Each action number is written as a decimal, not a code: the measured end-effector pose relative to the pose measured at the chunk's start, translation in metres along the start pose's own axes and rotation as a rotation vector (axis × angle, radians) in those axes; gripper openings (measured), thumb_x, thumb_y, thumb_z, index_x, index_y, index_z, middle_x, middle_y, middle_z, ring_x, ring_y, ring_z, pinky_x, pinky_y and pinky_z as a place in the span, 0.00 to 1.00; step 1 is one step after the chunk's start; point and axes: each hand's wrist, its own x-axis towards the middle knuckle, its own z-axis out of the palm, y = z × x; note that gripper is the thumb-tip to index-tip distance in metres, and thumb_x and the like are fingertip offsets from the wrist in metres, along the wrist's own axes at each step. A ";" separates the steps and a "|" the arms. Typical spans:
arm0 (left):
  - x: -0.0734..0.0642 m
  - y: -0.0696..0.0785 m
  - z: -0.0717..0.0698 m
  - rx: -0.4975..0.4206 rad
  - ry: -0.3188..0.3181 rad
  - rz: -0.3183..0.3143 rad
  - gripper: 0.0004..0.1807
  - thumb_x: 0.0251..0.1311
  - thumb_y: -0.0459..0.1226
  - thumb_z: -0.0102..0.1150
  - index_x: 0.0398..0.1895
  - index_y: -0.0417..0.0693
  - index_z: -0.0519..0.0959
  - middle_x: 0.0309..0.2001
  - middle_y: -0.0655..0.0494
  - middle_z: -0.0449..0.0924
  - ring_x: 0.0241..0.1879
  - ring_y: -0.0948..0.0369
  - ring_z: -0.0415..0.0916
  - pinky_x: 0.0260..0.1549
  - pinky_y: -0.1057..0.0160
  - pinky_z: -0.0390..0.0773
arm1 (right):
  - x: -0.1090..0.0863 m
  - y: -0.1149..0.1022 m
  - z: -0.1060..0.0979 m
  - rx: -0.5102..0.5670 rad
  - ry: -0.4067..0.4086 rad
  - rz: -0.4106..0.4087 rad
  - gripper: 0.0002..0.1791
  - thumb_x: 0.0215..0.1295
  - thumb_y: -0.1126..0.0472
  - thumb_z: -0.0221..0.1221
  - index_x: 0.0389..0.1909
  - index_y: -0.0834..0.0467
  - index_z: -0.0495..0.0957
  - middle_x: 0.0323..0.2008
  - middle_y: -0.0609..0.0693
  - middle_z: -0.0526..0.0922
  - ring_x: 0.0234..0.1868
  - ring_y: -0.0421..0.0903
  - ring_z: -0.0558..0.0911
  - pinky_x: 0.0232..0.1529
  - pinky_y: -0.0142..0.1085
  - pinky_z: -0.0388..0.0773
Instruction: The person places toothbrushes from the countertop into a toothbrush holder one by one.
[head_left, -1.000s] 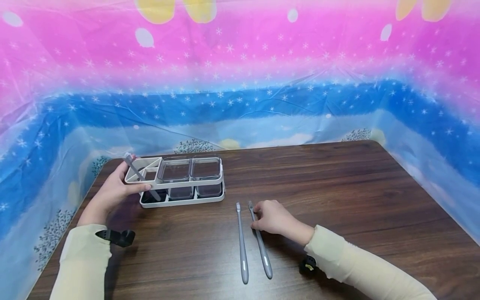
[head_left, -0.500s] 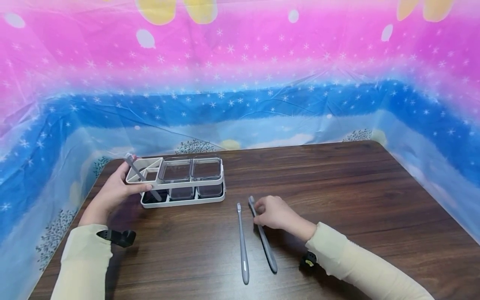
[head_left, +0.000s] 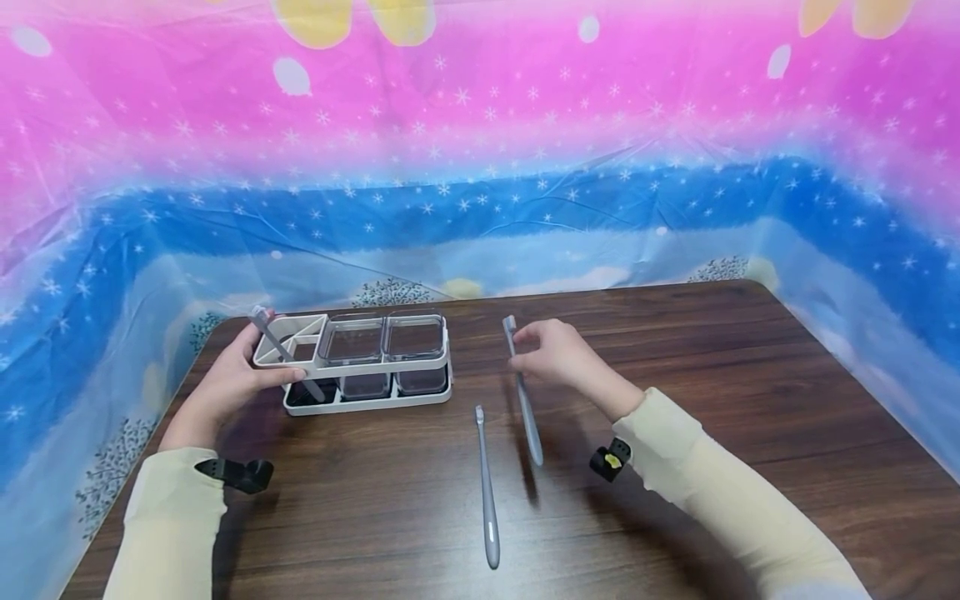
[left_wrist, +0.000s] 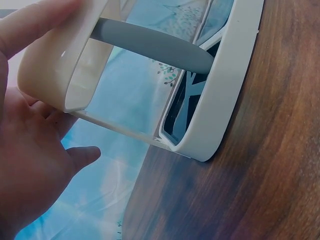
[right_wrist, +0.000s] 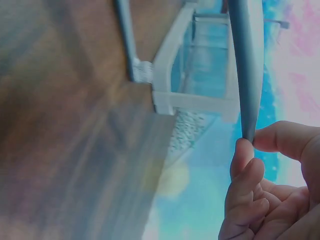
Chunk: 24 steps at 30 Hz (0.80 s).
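A white two-tier toothbrush holder (head_left: 386,367) stands at the back left of the table. My left hand (head_left: 221,385) grips the left end of its upper tier, thumb along the front. One grey toothbrush (head_left: 272,335) leans in that end; in the left wrist view its handle (left_wrist: 150,46) reaches down to the lower tier. Between thumb and fingertips, my right hand (head_left: 558,354) pinches a second grey toothbrush (head_left: 529,417) just below its head. That brush hangs above the table, head up and handle end down. A third toothbrush (head_left: 487,492) lies on the wood, bristle end away from me.
Two clear cups (head_left: 415,337) sit in the holder's right part. The dark wooden table (head_left: 712,375) extends to the right. Behind it hangs a pink and blue patterned cloth (head_left: 480,200). Black straps (head_left: 236,475) are on both wrists.
My right hand has lifted the second toothbrush off the table and carried it away from me, tilting it more upright. The left hand stays on the toothbrush holder.
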 end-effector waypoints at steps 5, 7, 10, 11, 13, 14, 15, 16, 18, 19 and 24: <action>0.000 0.001 -0.001 -0.008 0.002 -0.015 0.56 0.54 0.40 0.70 0.78 0.51 0.40 0.70 0.35 0.57 0.65 0.43 0.58 0.60 0.38 0.59 | 0.007 -0.013 -0.009 0.018 0.015 0.005 0.22 0.62 0.59 0.61 0.56 0.63 0.76 0.42 0.57 0.85 0.38 0.51 0.85 0.38 0.39 0.80; 0.000 0.001 -0.001 -0.025 -0.002 -0.022 0.57 0.54 0.40 0.70 0.78 0.51 0.40 0.70 0.35 0.56 0.67 0.40 0.56 0.61 0.36 0.57 | 0.010 -0.018 -0.011 0.039 0.010 0.004 0.21 0.62 0.59 0.61 0.55 0.63 0.76 0.39 0.56 0.85 0.40 0.51 0.85 0.40 0.40 0.80; 0.000 0.001 -0.001 -0.034 -0.008 -0.022 0.57 0.54 0.40 0.70 0.78 0.50 0.39 0.70 0.34 0.56 0.67 0.39 0.54 0.62 0.35 0.55 | 0.015 -0.027 -0.015 0.067 0.012 -0.007 0.20 0.62 0.60 0.61 0.54 0.62 0.77 0.36 0.56 0.86 0.38 0.50 0.85 0.41 0.40 0.81; 0.000 0.001 -0.001 -0.032 -0.010 -0.018 0.57 0.54 0.39 0.70 0.78 0.49 0.39 0.70 0.34 0.56 0.67 0.39 0.54 0.62 0.35 0.55 | 0.017 -0.030 -0.015 0.087 0.015 -0.012 0.20 0.62 0.60 0.61 0.53 0.63 0.77 0.36 0.56 0.86 0.38 0.51 0.85 0.41 0.40 0.81; 0.000 0.001 -0.001 -0.028 -0.013 -0.012 0.57 0.54 0.38 0.70 0.78 0.47 0.39 0.69 0.33 0.56 0.67 0.39 0.54 0.62 0.35 0.55 | 0.020 -0.038 -0.016 0.121 0.017 -0.027 0.19 0.61 0.61 0.62 0.52 0.63 0.77 0.35 0.57 0.85 0.38 0.52 0.84 0.40 0.40 0.81; 0.000 0.000 -0.002 -0.026 -0.013 -0.011 0.57 0.54 0.38 0.70 0.78 0.47 0.38 0.69 0.32 0.56 0.67 0.39 0.53 0.62 0.34 0.54 | 0.022 -0.042 -0.015 0.129 0.021 -0.040 0.18 0.61 0.62 0.62 0.51 0.64 0.77 0.35 0.57 0.85 0.38 0.52 0.84 0.40 0.39 0.81; 0.000 0.000 -0.002 -0.023 -0.013 -0.010 0.57 0.54 0.38 0.69 0.77 0.47 0.37 0.69 0.32 0.55 0.67 0.38 0.53 0.62 0.34 0.53 | 0.023 -0.046 -0.015 0.140 0.023 -0.050 0.18 0.60 0.62 0.62 0.51 0.64 0.78 0.35 0.58 0.85 0.38 0.52 0.85 0.40 0.39 0.81; 0.000 0.000 -0.002 -0.022 -0.013 -0.008 0.57 0.54 0.37 0.69 0.77 0.46 0.38 0.69 0.32 0.56 0.67 0.39 0.53 0.62 0.34 0.54 | 0.025 -0.050 -0.015 0.147 0.021 -0.057 0.18 0.60 0.63 0.62 0.50 0.64 0.78 0.35 0.58 0.85 0.37 0.52 0.85 0.40 0.39 0.81; 0.000 0.000 -0.002 -0.025 -0.011 -0.006 0.57 0.54 0.37 0.69 0.77 0.46 0.39 0.69 0.33 0.56 0.67 0.39 0.54 0.62 0.35 0.54 | 0.027 -0.059 -0.014 0.143 0.021 -0.072 0.17 0.60 0.62 0.62 0.50 0.63 0.79 0.33 0.57 0.85 0.36 0.50 0.84 0.39 0.39 0.81; 0.001 0.000 -0.002 -0.032 -0.012 -0.005 0.56 0.54 0.38 0.69 0.78 0.47 0.39 0.68 0.33 0.58 0.66 0.40 0.56 0.62 0.36 0.55 | 0.029 -0.063 -0.013 0.132 0.022 -0.080 0.16 0.60 0.62 0.62 0.49 0.62 0.79 0.32 0.56 0.86 0.35 0.49 0.84 0.38 0.40 0.81; 0.000 0.001 0.000 -0.043 -0.011 -0.013 0.56 0.54 0.40 0.70 0.78 0.53 0.42 0.68 0.36 0.60 0.62 0.50 0.63 0.61 0.40 0.59 | 0.035 -0.081 -0.008 0.094 0.019 -0.117 0.16 0.60 0.60 0.61 0.50 0.59 0.80 0.31 0.53 0.86 0.33 0.44 0.84 0.37 0.36 0.79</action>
